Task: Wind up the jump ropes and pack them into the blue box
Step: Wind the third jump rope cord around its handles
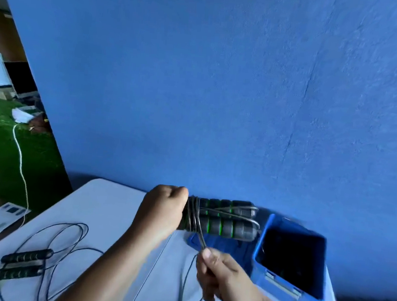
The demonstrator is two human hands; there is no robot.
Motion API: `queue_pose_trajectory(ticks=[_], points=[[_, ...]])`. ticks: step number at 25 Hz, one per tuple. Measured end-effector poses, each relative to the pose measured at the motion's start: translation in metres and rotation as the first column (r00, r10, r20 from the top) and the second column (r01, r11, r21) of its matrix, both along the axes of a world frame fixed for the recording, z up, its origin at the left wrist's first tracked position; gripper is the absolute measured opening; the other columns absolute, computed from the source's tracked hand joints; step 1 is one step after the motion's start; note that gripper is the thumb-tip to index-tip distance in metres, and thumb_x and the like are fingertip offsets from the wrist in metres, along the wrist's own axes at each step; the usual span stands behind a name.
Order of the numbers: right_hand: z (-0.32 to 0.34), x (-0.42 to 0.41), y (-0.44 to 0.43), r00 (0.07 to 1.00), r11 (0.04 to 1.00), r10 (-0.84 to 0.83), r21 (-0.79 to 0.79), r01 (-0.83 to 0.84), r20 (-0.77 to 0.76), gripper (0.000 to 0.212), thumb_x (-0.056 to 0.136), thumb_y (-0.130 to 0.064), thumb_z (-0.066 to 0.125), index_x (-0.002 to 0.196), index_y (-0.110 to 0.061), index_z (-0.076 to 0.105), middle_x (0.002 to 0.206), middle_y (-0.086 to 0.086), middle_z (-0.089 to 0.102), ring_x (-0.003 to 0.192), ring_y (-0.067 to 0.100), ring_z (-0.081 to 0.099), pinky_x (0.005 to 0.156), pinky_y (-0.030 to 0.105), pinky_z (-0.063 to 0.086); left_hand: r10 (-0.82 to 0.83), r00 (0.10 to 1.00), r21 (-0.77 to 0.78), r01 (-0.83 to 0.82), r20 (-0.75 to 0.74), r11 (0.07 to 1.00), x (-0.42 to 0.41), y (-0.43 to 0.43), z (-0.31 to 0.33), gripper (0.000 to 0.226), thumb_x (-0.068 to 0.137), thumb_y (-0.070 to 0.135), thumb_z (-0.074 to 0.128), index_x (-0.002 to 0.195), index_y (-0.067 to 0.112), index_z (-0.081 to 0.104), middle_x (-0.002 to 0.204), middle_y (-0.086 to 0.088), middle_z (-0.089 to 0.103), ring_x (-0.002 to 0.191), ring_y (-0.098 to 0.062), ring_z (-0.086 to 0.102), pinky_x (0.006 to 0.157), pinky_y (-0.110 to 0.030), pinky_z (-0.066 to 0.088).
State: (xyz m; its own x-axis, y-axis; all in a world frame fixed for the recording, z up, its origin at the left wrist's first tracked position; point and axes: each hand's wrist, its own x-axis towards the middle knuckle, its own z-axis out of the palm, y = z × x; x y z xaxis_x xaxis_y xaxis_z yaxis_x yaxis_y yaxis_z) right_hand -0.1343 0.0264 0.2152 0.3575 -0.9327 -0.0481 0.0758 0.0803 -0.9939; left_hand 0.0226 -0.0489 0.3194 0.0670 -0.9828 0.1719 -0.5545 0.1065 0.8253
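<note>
- Above the far edge of the white table (107, 205), your left hand (162, 209) is clenched round one end of the two foam handles (225, 220). They are held side by side and roughly level, clear of the surface.
- Your right hand (220, 278) pinches the thin cord (193, 217) between thumb and curled fingers, just below the handles. The cord runs taut up to several turns wrapped beside your left fist, and the slack trails down toward the near edge.
- Expect the handles to be light, soft and grippy (the green-ringed ridges should give your fingers purchase). A firm fist at the end is probably enough and leaves the middle free for more turns.
- The cord looks thin, springy and smooth-coated, so it will likely try to uncoil if tension drops. Take it close to the bundle and hold it tight.
- At the far right corner the blue box (291, 259) stands open, just beside the handles' free end. Its inside is too dark to read.
- What may be a blue lid (223, 247) lies on the table under the handles, next to the box.
- Toward the near left corner a second jump rope (27, 255) lies unwound, with its grips parallel and its line in loose loops.
</note>
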Motion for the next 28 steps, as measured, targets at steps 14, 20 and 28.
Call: queue_pose_trajectory(ticks=[14, 20, 28], points=[[0.183, -0.018, -0.069, 0.419, 0.906, -0.219, -0.343, -0.248, -0.881, 0.028, 0.094, -0.032, 0.063, 0.07, -0.017, 0.066, 0.063, -0.003, 0.057, 0.056, 0.012, 0.048, 0.055, 0.027, 0.041, -0.024, 0.891, -0.146, 0.1, 0.452, 0.984, 0.0, -0.005, -0.007, 0.04, 0.097, 0.028, 0.042, 0.062, 0.01, 0.039, 0.062, -0.006, 0.045, 0.078, -0.037, 0.054, 0.059, -0.038, 0.03], [0.112, 0.01, -0.014, 0.7, 0.909, -0.266, -0.413, -0.045, -0.662, 0.025, 0.102, -0.021, 0.046, 0.08, -0.016, 0.056, 0.063, 0.001, 0.054, 0.049, 0.015, 0.045, 0.049, 0.031, 0.043, 0.071, 0.977, -0.103, -0.052, 0.2, 0.993, -0.003, -0.024, -0.001, 0.038, 0.097, 0.017, 0.046, 0.06, 0.008, 0.046, 0.077, -0.023, 0.055, 0.089, -0.046, 0.057, 0.056, -0.038, 0.031], [0.01, 0.002, -0.004, 0.993, 0.99, -0.109, -0.097, 0.104, -0.041, 0.042, 0.1, -0.05, 0.046, 0.07, -0.02, 0.051, 0.056, -0.001, 0.034, 0.049, 0.016, 0.031, 0.047, 0.028, 0.036, 0.066, 0.997, 0.028, -0.065, -0.035, 0.997, -0.008, -0.015, -0.009, 0.038, 0.088, 0.023, 0.048, 0.059, 0.018, 0.025, 0.055, 0.003, 0.024, 0.059, -0.022, 0.024, 0.055, -0.036, 0.019]])
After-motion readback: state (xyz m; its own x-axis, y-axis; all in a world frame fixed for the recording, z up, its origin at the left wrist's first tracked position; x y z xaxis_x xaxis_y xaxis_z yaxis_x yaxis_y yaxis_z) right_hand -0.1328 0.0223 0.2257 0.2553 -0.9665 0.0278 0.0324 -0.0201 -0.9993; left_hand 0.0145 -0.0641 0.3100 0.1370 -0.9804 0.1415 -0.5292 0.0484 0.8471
